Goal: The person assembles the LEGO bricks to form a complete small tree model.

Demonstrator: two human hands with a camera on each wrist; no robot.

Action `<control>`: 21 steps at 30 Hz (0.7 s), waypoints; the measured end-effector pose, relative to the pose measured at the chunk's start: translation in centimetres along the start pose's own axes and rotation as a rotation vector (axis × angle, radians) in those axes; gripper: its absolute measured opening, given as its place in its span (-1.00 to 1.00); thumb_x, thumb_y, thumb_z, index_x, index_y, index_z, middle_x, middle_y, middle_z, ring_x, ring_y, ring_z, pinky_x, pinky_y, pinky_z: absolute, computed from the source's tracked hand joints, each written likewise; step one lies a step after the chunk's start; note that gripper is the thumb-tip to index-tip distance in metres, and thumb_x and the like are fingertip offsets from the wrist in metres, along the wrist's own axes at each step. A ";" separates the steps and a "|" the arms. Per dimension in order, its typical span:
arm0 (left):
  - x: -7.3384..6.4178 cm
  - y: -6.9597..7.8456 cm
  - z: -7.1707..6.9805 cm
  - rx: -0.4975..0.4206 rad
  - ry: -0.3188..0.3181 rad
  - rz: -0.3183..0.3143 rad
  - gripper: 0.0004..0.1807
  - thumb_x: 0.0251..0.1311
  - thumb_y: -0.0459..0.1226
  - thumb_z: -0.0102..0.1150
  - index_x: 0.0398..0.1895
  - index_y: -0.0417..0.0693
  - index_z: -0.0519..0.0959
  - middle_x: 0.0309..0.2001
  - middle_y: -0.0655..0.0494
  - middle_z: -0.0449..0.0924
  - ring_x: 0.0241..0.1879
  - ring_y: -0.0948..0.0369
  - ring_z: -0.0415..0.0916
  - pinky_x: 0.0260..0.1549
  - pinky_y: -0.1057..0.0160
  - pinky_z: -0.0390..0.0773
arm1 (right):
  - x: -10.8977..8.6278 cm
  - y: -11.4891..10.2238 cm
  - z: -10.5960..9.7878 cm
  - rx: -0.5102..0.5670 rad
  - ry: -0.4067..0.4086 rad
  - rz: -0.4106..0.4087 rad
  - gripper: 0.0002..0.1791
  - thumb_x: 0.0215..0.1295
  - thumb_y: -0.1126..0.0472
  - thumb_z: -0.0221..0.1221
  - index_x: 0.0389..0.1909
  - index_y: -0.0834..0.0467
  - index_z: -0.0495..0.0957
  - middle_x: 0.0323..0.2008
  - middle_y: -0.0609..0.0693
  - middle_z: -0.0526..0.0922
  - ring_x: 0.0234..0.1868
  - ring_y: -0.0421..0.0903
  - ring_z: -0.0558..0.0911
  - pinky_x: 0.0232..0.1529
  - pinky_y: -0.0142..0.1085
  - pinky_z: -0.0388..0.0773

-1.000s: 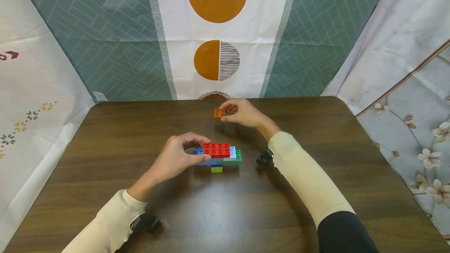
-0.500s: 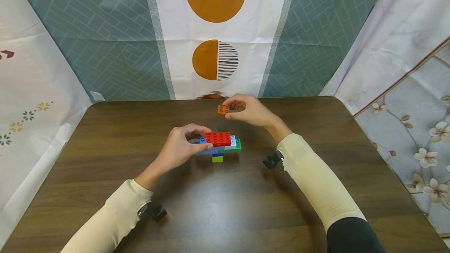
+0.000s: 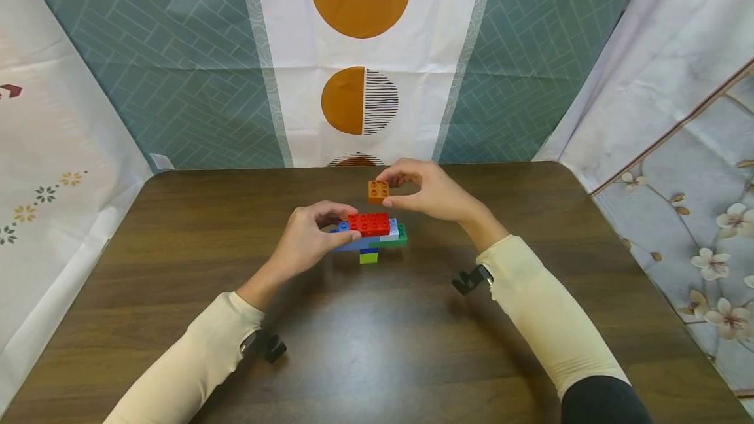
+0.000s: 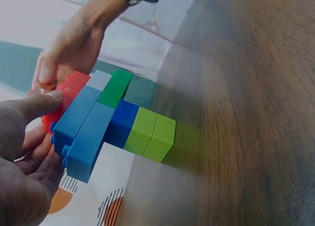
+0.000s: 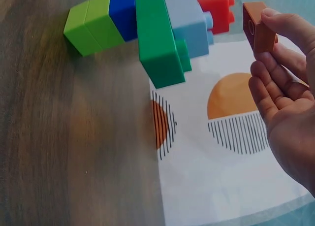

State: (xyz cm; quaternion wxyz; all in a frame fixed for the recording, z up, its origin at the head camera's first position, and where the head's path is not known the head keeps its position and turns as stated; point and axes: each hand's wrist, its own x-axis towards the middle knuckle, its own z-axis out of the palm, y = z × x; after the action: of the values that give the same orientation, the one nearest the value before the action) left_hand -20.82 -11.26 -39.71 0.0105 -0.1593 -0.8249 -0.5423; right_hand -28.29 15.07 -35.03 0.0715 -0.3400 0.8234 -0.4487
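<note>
A stack of toy building bricks stands on the table, topped by a red brick (image 3: 369, 224). My left hand (image 3: 306, 234) grips the red brick's left end between thumb and fingers. Beneath it are blue bricks (image 4: 78, 117), a pale blue brick (image 5: 187, 26) and a green brick (image 5: 160, 44). The narrow foot is a dark blue brick (image 4: 120, 125) over lime green bricks (image 4: 150, 135). My right hand (image 3: 432, 192) pinches a small orange brick (image 3: 378, 192) with thumb and fingertips, studs up, above and behind the stack. The wrist view shows its hollow underside.
The brown wooden table (image 3: 377, 345) reaches back to a patterned cloth (image 3: 206, 84) hanging behind its far edge. Light curtains (image 3: 65, 149) hang at both sides. Black wrist cameras (image 3: 471, 279) jut inward from both sleeves.
My left hand and the stack have moved away from me and slightly right. My right hand has lifted the orange brick and shifted it slightly right, and the gap to the stack has narrowed.
</note>
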 end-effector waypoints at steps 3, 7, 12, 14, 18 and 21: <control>0.3 0.0 0.1 -0.013 -0.004 0.003 -0.63 0.13 -0.22 0.54 0.01 -0.07 0.72 0.00 -0.01 0.76 0.01 0.03 0.71 0.17 -0.03 0.66 | -0.4 -0.4 0.1 0.003 -0.005 -0.010 -0.60 0.25 0.16 0.43 0.11 0.06 0.66 -0.01 -0.03 0.69 0.05 0.01 0.59 0.24 0.00 0.55; 0.5 0.0 0.2 -0.011 -0.008 0.004 -0.63 0.14 -0.24 0.53 0.02 -0.08 0.71 0.01 -0.02 0.75 0.03 0.02 0.71 0.17 -0.04 0.66 | -0.9 -0.4 0.4 0.005 -0.010 -0.025 -0.60 0.25 0.17 0.43 0.11 0.06 0.66 0.01 -0.05 0.69 0.05 -0.01 0.58 0.23 0.04 0.55; 0.6 0.0 0.3 -0.001 -0.013 0.008 -0.63 0.14 -0.23 0.53 0.02 -0.08 0.71 0.01 -0.01 0.75 0.03 0.02 0.70 0.18 -0.04 0.65 | -1.3 -0.3 0.9 0.002 -0.009 -0.041 -0.62 0.24 0.19 0.45 0.08 0.06 0.68 -0.02 -0.06 0.69 0.00 -0.09 0.58 0.17 -0.06 0.58; 0.6 0.0 0.3 -0.006 -0.010 0.014 -0.63 0.14 -0.23 0.53 0.01 -0.08 0.72 0.00 -0.02 0.75 0.03 0.01 0.71 0.18 -0.06 0.65 | -1.4 -0.3 1.2 0.011 -0.011 -0.051 -0.62 0.23 0.20 0.45 0.07 0.07 0.68 -0.04 -0.06 0.69 -0.01 -0.06 0.59 0.16 -0.10 0.58; 0.7 -0.1 0.3 -0.017 -0.003 0.032 -0.63 0.13 -0.24 0.54 0.01 -0.11 0.72 -0.01 -0.04 0.76 0.01 0.00 0.72 0.17 -0.10 0.64 | -1.5 0.0 1.8 0.036 -0.022 -0.061 -0.62 0.23 0.23 0.45 0.07 0.09 0.68 -0.05 -0.04 0.68 -0.01 0.01 0.60 0.14 -0.15 0.59; 0.6 -0.2 0.4 -0.022 0.001 0.037 -0.62 0.13 -0.25 0.54 0.02 -0.12 0.71 -0.01 -0.06 0.76 0.00 -0.01 0.73 0.16 -0.10 0.65 | -1.5 0.1 2.2 0.045 -0.031 -0.061 -0.63 0.25 0.25 0.44 0.08 0.10 0.67 -0.05 -0.03 0.68 -0.01 -0.01 0.60 0.15 -0.15 0.59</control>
State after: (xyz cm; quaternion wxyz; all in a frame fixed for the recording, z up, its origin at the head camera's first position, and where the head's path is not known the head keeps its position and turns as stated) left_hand -21.41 -10.83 -39.88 0.0191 -0.1745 -0.8157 -0.5513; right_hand -26.30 14.56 -36.69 0.0782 -0.3701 0.8012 -0.4636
